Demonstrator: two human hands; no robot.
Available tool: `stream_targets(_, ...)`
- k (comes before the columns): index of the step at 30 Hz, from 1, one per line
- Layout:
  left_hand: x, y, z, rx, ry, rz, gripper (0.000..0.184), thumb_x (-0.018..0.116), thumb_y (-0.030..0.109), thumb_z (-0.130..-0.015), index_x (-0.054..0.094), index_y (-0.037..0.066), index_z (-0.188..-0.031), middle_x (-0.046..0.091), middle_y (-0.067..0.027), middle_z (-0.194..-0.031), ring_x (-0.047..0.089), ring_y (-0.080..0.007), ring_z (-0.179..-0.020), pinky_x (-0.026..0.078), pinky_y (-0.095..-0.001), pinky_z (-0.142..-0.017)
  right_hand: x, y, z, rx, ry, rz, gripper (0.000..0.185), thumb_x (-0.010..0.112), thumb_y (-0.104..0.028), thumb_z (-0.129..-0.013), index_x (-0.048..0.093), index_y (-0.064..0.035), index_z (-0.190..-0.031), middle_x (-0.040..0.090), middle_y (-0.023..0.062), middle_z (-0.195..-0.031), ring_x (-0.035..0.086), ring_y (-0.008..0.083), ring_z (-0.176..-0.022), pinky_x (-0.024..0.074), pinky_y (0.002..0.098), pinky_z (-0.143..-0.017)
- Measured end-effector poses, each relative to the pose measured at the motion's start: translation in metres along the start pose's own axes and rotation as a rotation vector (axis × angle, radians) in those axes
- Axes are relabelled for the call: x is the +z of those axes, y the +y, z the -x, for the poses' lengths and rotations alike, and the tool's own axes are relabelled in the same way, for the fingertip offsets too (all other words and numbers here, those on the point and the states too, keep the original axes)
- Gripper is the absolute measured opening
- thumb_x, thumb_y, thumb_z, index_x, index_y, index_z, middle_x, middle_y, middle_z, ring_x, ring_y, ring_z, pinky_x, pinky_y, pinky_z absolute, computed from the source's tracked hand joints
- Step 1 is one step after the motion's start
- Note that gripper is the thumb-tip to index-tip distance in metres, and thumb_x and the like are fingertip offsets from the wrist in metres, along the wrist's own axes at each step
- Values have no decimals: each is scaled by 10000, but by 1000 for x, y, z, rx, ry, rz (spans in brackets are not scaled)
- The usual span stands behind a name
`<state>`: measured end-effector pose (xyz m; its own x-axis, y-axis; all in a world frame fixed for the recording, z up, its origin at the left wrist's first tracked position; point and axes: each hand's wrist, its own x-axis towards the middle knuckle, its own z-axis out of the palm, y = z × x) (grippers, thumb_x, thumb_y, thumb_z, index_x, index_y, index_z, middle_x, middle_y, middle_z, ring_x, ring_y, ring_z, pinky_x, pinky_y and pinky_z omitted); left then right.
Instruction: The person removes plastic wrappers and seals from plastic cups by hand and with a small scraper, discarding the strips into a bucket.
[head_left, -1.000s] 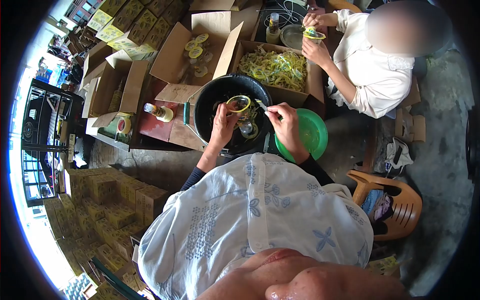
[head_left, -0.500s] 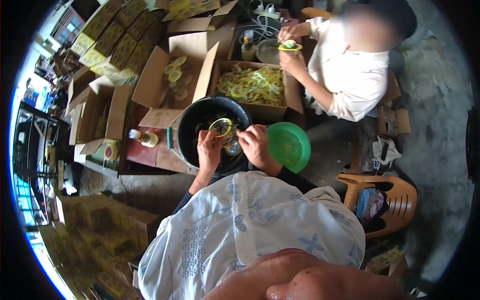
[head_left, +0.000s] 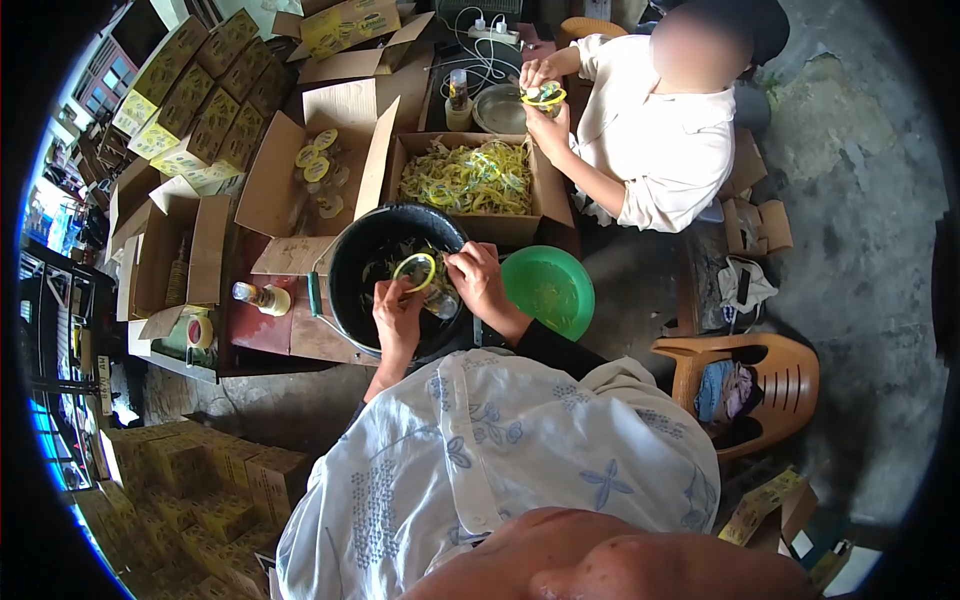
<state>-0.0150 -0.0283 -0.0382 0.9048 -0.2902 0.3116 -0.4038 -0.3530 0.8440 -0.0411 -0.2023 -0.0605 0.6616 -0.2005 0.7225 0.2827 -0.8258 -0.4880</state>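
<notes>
A clear plastic cup with a yellow rim [head_left: 429, 261] is held over the black bucket [head_left: 347, 240]. My left hand [head_left: 398, 318] pinches it at the near left side of the rim. Just right of the cup, my right hand [head_left: 480, 285] has its thumb and fingers pressed together; whatever they pinch is too small to make out. Thin light strips and clear plastic pieces lie inside the bucket, partly hidden by my hands.
Right of the bucket stands a green basin [head_left: 575, 285]. Behind are a carton of yellow strips [head_left: 470, 178] and an open carton [head_left: 262, 190] with yellow-lidded cups. A co-worker [head_left: 655, 150] handles another yellow-rimmed cup. A bottle [head_left: 265, 298] stands left; an orange chair [head_left: 800, 395] stands right.
The whole view has shifted, so the scene sits further left and slightly lower. My hands keep their hold over the bucket, with the cup's rim tilted a little differently.
</notes>
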Motion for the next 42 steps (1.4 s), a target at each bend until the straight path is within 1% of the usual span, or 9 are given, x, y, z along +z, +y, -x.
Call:
stream_targets(11, -33, -36, -32, 8, -115, -183, 207, 709, 170, -875, 674, 8, -999, 657, -167, -971, 679, -314, -832, 522, -375, -726, -35, 9, 0, 190, 56, -108, 142, 753, -6, -738, 670, -83, -824, 600, 58, -720, 605, 257, -652, 461, 372, -635)
stream_targets(15, -36, -66, -57, -183, -236, -245, 232, 699, 218, -889, 687, 24, -1015, 649, -188, -995, 665, -335, -871, 519, -378, -755, -56, 23, 12, 237, 79, -98, 134, 742, -8, -756, 655, -61, -844, 597, 89, -708, 603, 275, -651, 447, 406, -599)
stream_targets(18, -28, -85, -63, -16, -94, -112, 291, 678, 273, -918, 690, 11, -1045, 650, -165, -971, 645, -313, -906, 496, -360, -814, -68, 42, 35, 348, 82, -75, 122, 736, -22, -771, 659, -57, -858, 617, 89, -744, 611, 283, -636, 457, 415, -609)
stream_targets(22, -27, -71, -64, -308, -89, 170, 382, 647, 343, -960, 681, -29, -1039, 639, -55, -945, 601, -195, -927, 455, -310, -881, -70, 90, 100, 462, -29, 167, 150, 733, -49, -767, 688, -80, -907, 647, 91, -787, 635, 296, -676, 465, 420, -637)
stream_targets(24, -31, -66, -64, -690, -303, 629, 341, 638, 360, -968, 662, 34, -1063, 646, -29, -958, 617, -142, -879, 487, -299, -848, -66, 109, 130, 509, -90, 279, 181, 731, -58, -763, 698, -90, -939, 658, 91, -806, 644, 303, -697, 467, 431, -662)
stream_targets(27, -30, -68, -59, -792, -363, 830, 304, 620, 362, -978, 624, 75, -1078, 648, -11, -955, 641, -117, -840, 532, -305, -820, -61, 121, 158, 653, -254, 384, 245, 756, -65, -719, 711, -85, -959, 685, 80, -872, 677, 307, -788, 504, 444, -758)
stream_targets(32, -26, -74, -55, -853, -377, 1010, 310, 608, 343, -982, 613, 34, -1015, 659, -48, -921, 677, -184, -859, 577, -354, -828, -49, 131, 187, 601, -444, 474, 359, 781, -55, -691, 714, -56, -1044, 620, 146, -1146, 610, 336, -1063, 491, 429, -870)
stream_targets(35, -27, -75, -51, -900, -361, 1104, 316, 587, 304, -997, 626, -8, -968, 668, -130, -946, 680, -237, -895, 579, -364, -853, -50, 134, 185, 713, -451, 336, 471, 811, -56, -652, 695, -10, -1106, 565, 196, -1217, 591, 366, -1074, 495, 432, -889)
stream_targets(42, -28, -73, -45, -854, -353, 1223, 305, 550, 246, -1014, 610, -47, -1077, 684, -158, -986, 684, -274, -970, 586, -375, -896, -63, 144, 176, 667, -439, 311, 408, 850, -84, -591, 730, 27, -965, 611, 213, -1088, 606, 368, -1009, 497, 429, -877)
